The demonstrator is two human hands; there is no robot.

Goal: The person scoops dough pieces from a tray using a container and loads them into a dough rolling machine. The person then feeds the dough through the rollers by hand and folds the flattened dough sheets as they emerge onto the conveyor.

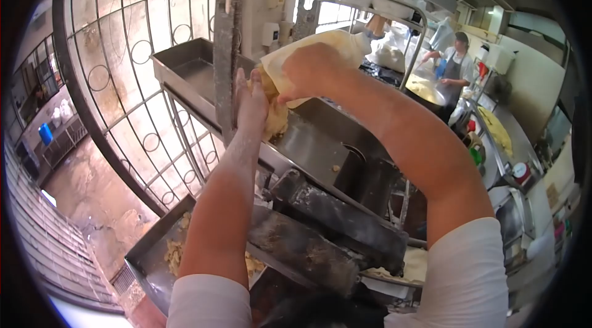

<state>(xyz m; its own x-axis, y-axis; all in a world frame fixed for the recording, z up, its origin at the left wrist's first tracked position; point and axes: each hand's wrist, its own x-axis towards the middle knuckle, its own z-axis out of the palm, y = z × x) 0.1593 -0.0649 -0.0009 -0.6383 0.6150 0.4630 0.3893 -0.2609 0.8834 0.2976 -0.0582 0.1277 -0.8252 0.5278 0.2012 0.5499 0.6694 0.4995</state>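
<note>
My right hand [311, 69] is closed against a pale cream, sheet-like piece [342, 44] raised over the machine. Whether this piece is dough or a soft container, I cannot tell. My left hand [251, 97] is upright, fingers stretched and apart, its palm side against crumbly yellow dough [277, 121]. The dough hangs below the cream piece, at the upper end of a metal chute [314, 137]. Beneath my forearms lie floury rollers [336, 211]. Dough pieces [176, 254] sit in a metal tray [145, 254] at lower left, partly hidden by my left arm.
An upright metal bar [224, 69] stands just left of my left hand, beside a deep metal pan [185, 60]. Barred window panels [129, 50] rise at left. A rack [376, 4] holds plastic bags. A person in an apron [456, 72] stands by a large pan [425, 90].
</note>
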